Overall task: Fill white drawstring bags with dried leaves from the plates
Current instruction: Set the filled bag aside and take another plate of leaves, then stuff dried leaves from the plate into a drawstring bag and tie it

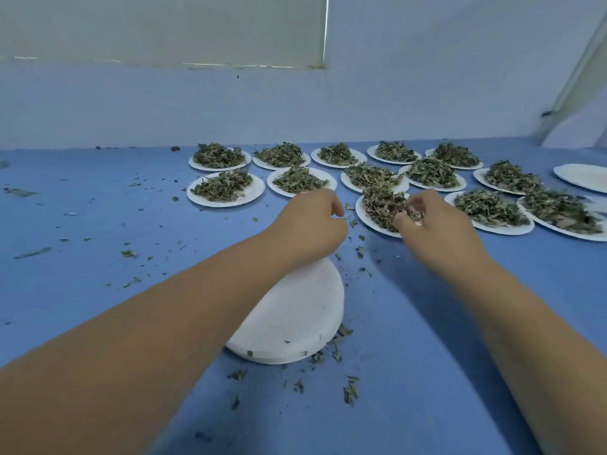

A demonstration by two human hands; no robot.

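The right hand [427, 224] has its fingers [414, 206] curled together into the near edge of a heap of dried leaves [382, 205], pinching up a clump from the nearest full plate [366, 218]. Something small and pale shows among those fingers; whether it is bag cloth cannot be told. The left hand [312, 221] sits just beside it at nine o'clock, fingers bunched loosely closed with the tips pointing toward the same plate, apparently gripping nothing more than a scrap. No white drawstring bag is plainly visible. From the fingers, the leaves lie straight ahead at twelve o'clock, touching the right hand, so the right hand is the nearer one and likely does the scooping. Under the left forearm, at six o'clock, lies a stack of emptied plates [305, 316]. Beyond, from ten to two o'clock, rows of full plates [226, 188] cover the blue counter [82, 224], and loose crumbs [349, 389] are scattered around the stack.
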